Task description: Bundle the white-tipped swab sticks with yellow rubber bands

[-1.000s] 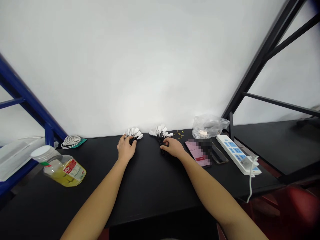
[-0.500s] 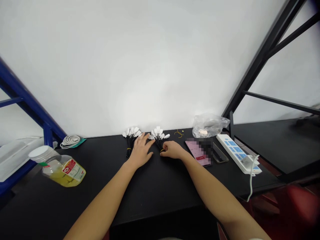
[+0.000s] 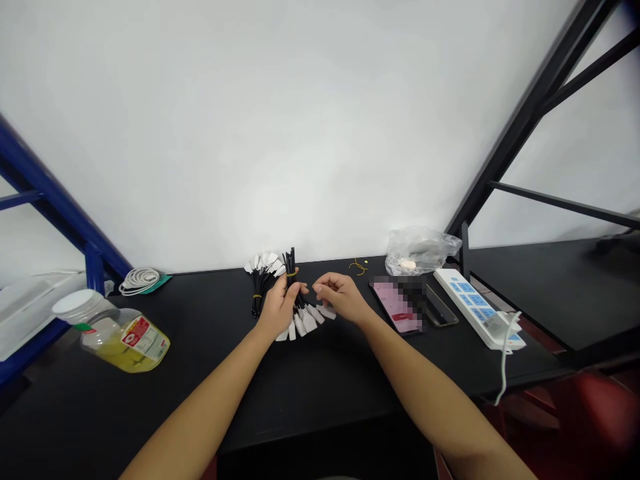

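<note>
My left hand is wrapped round a bundle of thin black sticks with flat white ends. The bundle stands tilted, its black ends up and its white ends fanned out below. A yellow rubber band circles the black part above my fingers. Just right of it, my right hand has its fingers curled in and the thumb close to the fingertips. Whether anything is between them is hidden. A second banded bundle of the same kind lies left of my left hand, white ends toward the wall.
Rightward on the black table lie loose yellow bands, a clear plastic bag, a phone, a second dark phone-like slab and a power strip. On the left are a jar of yellow liquid and a coiled white cable.
The right-hand bundle has been lifted and turned over, white ends now toward me. My left hand has closed round it. My right hand has come off it, staying close by.
</note>
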The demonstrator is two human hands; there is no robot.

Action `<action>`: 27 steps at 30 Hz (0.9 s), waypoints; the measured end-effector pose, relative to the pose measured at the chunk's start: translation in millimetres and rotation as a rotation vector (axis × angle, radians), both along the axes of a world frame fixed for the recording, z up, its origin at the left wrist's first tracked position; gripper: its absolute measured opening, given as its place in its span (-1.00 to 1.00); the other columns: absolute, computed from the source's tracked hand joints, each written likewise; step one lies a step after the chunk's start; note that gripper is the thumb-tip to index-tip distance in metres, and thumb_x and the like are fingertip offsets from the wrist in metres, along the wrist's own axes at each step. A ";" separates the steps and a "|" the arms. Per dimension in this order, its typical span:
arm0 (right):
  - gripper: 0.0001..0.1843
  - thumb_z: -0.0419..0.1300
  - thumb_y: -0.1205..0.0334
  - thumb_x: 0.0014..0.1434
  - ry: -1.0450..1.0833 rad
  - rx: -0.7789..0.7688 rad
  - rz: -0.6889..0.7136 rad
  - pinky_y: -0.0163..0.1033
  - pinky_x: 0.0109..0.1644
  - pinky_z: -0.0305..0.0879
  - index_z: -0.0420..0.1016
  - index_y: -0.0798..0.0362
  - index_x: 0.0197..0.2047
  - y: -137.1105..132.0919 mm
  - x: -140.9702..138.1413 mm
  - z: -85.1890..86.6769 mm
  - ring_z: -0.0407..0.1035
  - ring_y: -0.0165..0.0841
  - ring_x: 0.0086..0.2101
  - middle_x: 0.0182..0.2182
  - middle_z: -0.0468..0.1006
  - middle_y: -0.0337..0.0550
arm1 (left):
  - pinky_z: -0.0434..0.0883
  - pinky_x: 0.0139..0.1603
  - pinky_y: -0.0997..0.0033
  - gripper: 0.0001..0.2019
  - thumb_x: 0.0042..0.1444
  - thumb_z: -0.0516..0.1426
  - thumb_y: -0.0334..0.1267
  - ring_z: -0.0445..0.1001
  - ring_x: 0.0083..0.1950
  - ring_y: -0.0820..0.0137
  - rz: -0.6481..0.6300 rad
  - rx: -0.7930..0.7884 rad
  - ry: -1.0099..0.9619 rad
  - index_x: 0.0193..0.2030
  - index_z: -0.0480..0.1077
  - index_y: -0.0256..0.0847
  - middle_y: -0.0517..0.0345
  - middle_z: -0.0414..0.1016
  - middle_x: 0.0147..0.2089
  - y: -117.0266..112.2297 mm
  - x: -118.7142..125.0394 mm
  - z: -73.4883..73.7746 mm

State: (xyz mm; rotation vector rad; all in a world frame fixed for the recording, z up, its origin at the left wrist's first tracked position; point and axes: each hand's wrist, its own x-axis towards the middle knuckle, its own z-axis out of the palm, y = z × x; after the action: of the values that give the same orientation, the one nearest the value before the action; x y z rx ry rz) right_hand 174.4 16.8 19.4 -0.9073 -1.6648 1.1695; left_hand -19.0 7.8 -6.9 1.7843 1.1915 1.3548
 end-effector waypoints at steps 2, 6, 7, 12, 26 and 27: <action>-0.69 0.28 -0.04 0.18 -0.045 0.074 -0.058 -0.36 -0.45 0.25 0.54 0.08 -0.27 -2.3 -2.0 -1.8 0.33 -0.47 -0.53 -0.48 0.53 -0.24 | 0.47 0.00 0.19 -0.46 0.30 0.05 0.09 0.59 -0.14 0.25 -0.104 -0.160 -0.263 0.25 0.29 -0.26 0.04 0.59 -0.20 -2.7 5.6 4.6; -0.77 0.24 0.12 0.21 -0.219 0.325 -0.183 -0.33 -0.35 0.29 0.60 0.03 -0.13 -1.3 -2.4 -7.0 0.32 -0.46 -0.49 -0.40 0.56 -0.21 | 0.46 -0.25 0.33 -0.43 0.16 0.19 0.14 0.51 -0.40 0.39 -0.299 -0.387 -0.427 0.11 0.37 -0.30 0.22 0.46 -0.39 -7.4 12.1 13.6; -0.77 0.23 0.15 0.21 -0.272 0.387 -0.206 -0.33 -0.33 0.29 0.61 0.01 -0.09 -0.2 -1.6 -8.2 0.32 -0.46 -0.49 -0.37 0.57 -0.20 | 0.45 -0.29 0.35 -0.45 0.15 0.20 0.14 0.49 -0.44 0.41 -0.328 -0.421 -0.417 0.06 0.38 -0.30 0.25 0.43 -0.42 -8.8 12.7 14.9; -0.81 0.22 0.14 0.25 -0.468 0.485 -0.254 -0.30 -0.24 0.30 0.65 -0.02 -0.16 5.8 2.4 -13.6 0.42 -0.38 -0.39 -0.32 0.63 -0.15 | 0.42 -0.36 0.38 -0.55 0.17 0.16 0.15 0.43 -0.47 0.44 -0.395 -0.518 -0.312 -0.10 0.35 -0.25 0.28 0.38 -0.43 -15.1 14.3 14.9; -0.91 0.21 0.31 0.13 -0.686 0.470 -0.259 -0.33 -0.31 0.16 0.54 0.03 -0.38 5.7 -1.4 -10.6 0.40 -0.40 -0.41 -0.43 0.57 -0.21 | 0.38 -0.34 0.40 -0.58 0.18 0.14 0.16 0.34 -0.45 0.47 -0.447 -0.543 -0.201 -0.21 0.31 -0.23 0.28 0.33 -0.45 -13.7 12.1 8.9; -0.92 0.20 0.31 0.11 -0.703 0.462 -0.282 -0.33 -0.32 0.15 0.51 0.03 -0.40 5.9 -1.6 -10.2 0.38 -0.40 -0.42 -0.44 0.56 -0.22 | 0.38 -0.35 0.40 -0.57 0.19 0.13 0.16 0.33 -0.45 0.48 -0.468 -0.558 -0.200 -0.18 0.31 -0.23 0.28 0.32 -0.45 -14.4 12.2 10.1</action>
State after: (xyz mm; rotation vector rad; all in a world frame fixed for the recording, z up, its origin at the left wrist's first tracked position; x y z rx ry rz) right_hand 172.8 22.7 9.3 -1.2718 -2.1359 0.2402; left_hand -6.8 -6.6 3.2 1.3697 0.8580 0.8030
